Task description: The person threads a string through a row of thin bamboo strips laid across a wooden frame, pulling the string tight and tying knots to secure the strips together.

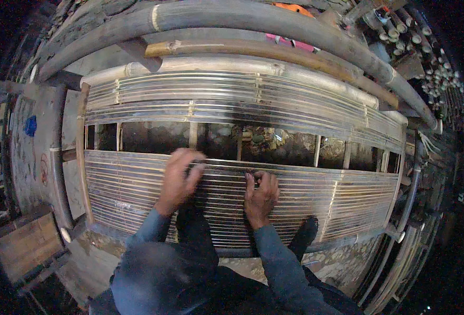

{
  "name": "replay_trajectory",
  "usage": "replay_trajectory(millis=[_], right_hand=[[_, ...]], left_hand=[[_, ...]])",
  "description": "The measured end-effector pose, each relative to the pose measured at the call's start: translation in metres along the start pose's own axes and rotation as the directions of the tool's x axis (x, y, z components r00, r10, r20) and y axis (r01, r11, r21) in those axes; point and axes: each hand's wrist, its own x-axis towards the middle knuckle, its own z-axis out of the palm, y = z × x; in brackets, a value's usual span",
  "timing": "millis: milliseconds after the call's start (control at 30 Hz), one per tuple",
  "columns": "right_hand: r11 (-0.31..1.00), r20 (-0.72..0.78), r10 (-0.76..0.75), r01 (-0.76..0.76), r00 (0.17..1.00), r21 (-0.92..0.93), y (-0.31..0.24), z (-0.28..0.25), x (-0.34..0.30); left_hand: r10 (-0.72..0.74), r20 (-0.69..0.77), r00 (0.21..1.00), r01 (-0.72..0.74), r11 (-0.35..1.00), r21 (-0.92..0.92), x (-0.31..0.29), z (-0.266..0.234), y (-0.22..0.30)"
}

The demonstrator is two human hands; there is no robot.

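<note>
Both hands press on the bamboo slat panel [295, 194] lying flat on the floor, left hand [179, 178] blurred, its grip unclear, right hand [261, 195] clenched, fingertips pinching a slat beside the open gap [274, 144], seemingly to seat it.

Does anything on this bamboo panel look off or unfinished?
Yes: the slatted bamboo panel has an open band across its middle, with only upright struts. The left hand and right hand rest just below it.

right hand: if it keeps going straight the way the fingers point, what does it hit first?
The right hand points up across the bamboo slat panel; the first thing is probably the panel's top edge, then the open gap. Depth unclear.
</note>
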Motion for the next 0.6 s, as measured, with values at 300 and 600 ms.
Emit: replay_trajectory(millis=[300, 600], right_hand=[[0.900, 0.423, 0.049, -0.223, 0.905, 0.374, 0.014, -0.027, 0.021], [0.945, 0.705, -0.302, 0.104, 0.642, 0.310, 0.053, -0.134, 0.025]], left_hand=[[-0.103, 0.391, 0.914, 0.009, 0.972, 0.235, 0.032, 0.078, -0.012], [-0.156, 0.348, 0.924, 0.097, 0.978, 0.183, 0.038, 0.082, -0.026]])
